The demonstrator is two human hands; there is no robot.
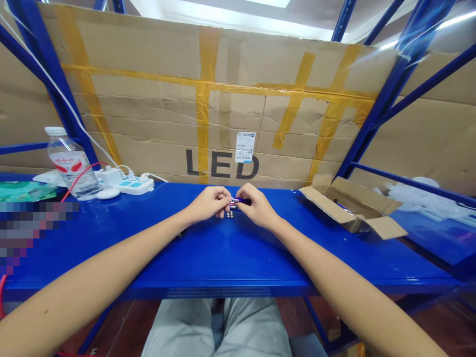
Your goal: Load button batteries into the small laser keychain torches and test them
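Note:
My right hand point(256, 204) is closed round a slim dark-blue tube point(244, 202) with a silver end, level above the table. At the silver end, the thumb and fingertips of my left hand point(211, 202) are pinched together; they seem to grip that end, though the fingers hide part of it. Just under the tube a second small piece point(233, 207), silver and reddish, shows between the hands. Several small round silvery button cells point(229, 214) lie in a cluster on the blue table point(230, 258) right below my fingers.
An open cardboard box point(349, 206) stands at the right. On the left are a water bottle point(72, 166), a white power strip point(136, 185), a white oval object point(108, 194) and a red cable point(80, 177). A large cardboard sheet point(159, 119) closes off the back between blue posts.

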